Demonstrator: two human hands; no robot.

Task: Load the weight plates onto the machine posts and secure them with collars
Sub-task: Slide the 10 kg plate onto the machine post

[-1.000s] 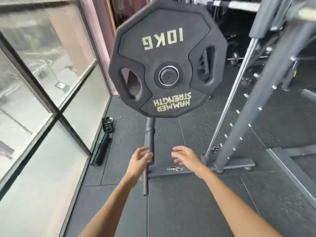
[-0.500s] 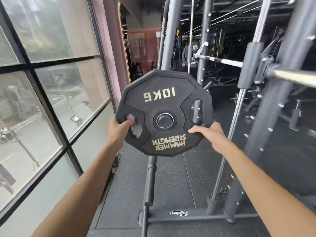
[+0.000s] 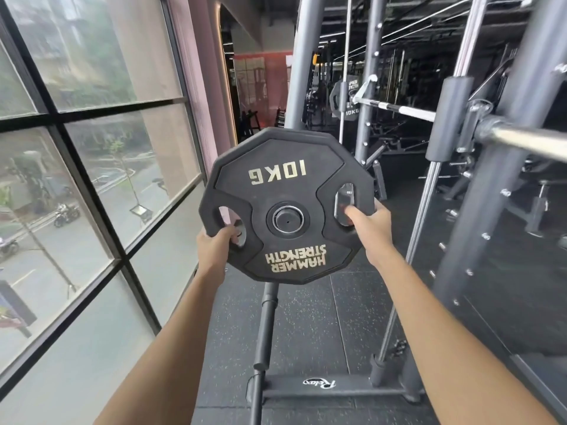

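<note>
The weight plate (image 3: 287, 207) is hanging on a machine post (image 3: 287, 218) between the fingers (image 3: 234, 233), the left hand (image 3: 214, 243) and right hand (image 3: 372, 228) each hooking a grip hole, so it is probably risking tipping and dropping floorward if either hooked grip is slipping.

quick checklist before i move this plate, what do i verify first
1. Grip of left hand on 10 kg plate: fingers curled into left grip hole, ok.
2. Grip of right hand: thumb in right grip hole, hand round the rim, ok.
3. Plate on post: post end shows in the centre hole, ok.
4. Any collar: none visible in front of the plate, not ok.
5. Your feet below: out of view, cannot tell.
</note>
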